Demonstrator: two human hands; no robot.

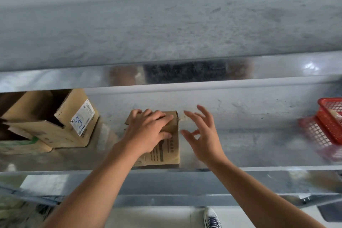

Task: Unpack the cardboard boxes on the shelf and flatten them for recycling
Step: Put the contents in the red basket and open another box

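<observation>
A small brown cardboard box (166, 151) with black print lies on the metal shelf (249, 135) in the middle of the view. My left hand (148, 131) lies on top of the box, its fingers curled over the box's upper right edge. My right hand (203, 135) hovers just right of the box with its fingers spread, not touching it. At the left of the shelf sit larger cardboard boxes (55, 127), opened, one with a white label marked in blue ink.
A red plastic basket (329, 120) stands at the right end of the shelf. Another metal shelf (166, 33) spans the view above. Below the shelf front edge I see pale floor and one shoe (211, 218).
</observation>
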